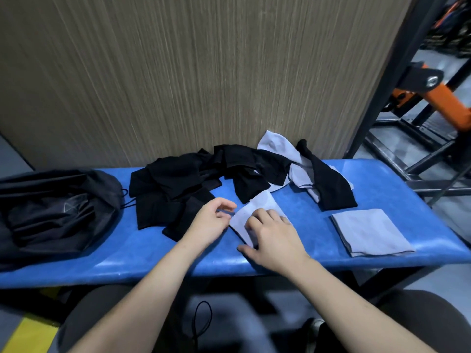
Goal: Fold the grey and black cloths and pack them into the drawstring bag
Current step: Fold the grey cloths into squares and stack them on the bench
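A small grey cloth (257, 207) lies partly folded on the blue bench (153, 258) in front of me. My right hand (272, 238) rests on it with its fingers bent over the cloth. My left hand (209, 222) hovers at the cloth's left edge, fingers loosely curled, holding nothing that I can see. A heap of black cloths (183, 187) lies behind my left hand. More grey cloths (283, 146) and a black cloth (328, 184) lie at the back right. A folded grey cloth (369, 230) sits at the right. The dark drawstring bag (53, 212) lies at the left end.
A wood-grain panel (204, 72) stands right behind the bench. Black and orange gym equipment (433, 93) stands on the floor to the right. My knees are under the bench's front edge, with a thin black cord (201, 319) hanging between them.
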`<move>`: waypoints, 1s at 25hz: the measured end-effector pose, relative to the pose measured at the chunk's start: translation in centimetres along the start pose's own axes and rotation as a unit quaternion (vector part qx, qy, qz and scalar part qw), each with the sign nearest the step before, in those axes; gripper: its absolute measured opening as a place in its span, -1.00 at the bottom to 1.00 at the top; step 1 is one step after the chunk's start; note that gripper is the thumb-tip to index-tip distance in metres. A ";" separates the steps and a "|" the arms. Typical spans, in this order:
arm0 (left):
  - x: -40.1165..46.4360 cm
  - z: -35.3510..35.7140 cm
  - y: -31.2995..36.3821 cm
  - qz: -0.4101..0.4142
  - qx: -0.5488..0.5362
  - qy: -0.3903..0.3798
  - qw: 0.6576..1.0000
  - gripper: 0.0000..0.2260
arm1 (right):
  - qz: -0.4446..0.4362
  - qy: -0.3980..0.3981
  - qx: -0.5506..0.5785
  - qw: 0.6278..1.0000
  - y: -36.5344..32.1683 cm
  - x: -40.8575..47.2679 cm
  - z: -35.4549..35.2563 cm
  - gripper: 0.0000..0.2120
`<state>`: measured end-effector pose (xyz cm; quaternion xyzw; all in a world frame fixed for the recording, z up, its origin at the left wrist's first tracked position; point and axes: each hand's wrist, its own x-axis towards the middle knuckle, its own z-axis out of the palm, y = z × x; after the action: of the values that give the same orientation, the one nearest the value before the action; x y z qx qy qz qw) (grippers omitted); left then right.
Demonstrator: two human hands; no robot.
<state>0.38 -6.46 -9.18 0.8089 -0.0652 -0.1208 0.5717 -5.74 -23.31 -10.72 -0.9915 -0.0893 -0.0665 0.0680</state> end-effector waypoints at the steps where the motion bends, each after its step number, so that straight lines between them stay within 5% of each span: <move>1: 0.1 0.0 -0.2 0.000 0.025 -0.008 1.000 -0.65 | -0.008 -0.020 -0.001 1.000 0.0 -0.2 -0.2 -0.43; 7: -0.1 0.4 0.2 -0.057 -0.089 -0.096 0.990 -0.70 | -0.055 -0.033 -0.016 0.998 0.2 -1.3 -0.6 -0.21; 13: -0.1 0.9 1.5 -0.083 -0.338 -0.127 0.929 -0.78 | 0.089 0.052 0.172 0.980 -0.4 -1.3 -1.4 -0.72; 17: -0.3 0.9 1.3 0.000 -0.255 -0.120 0.959 -0.67 | 0.150 0.104 0.366 0.913 0.4 -1.0 -3.1 -0.91; 21: 0.1 1.0 0.5 0.082 -0.103 -0.071 0.989 -0.55 | 0.117 0.114 0.513 0.843 1.1 -0.5 -5.5 -0.91; 25: 0.3 0.8 0.1 0.047 -0.068 -0.117 0.990 -0.42 | 0.113 0.108 0.628 0.762 2.1 -0.5 -6.4 -0.87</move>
<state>0.47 -7.26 -9.40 0.7445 -0.1613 -0.1921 0.6187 -6.59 -26.35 -4.74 -0.7160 0.0100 -0.0939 0.6917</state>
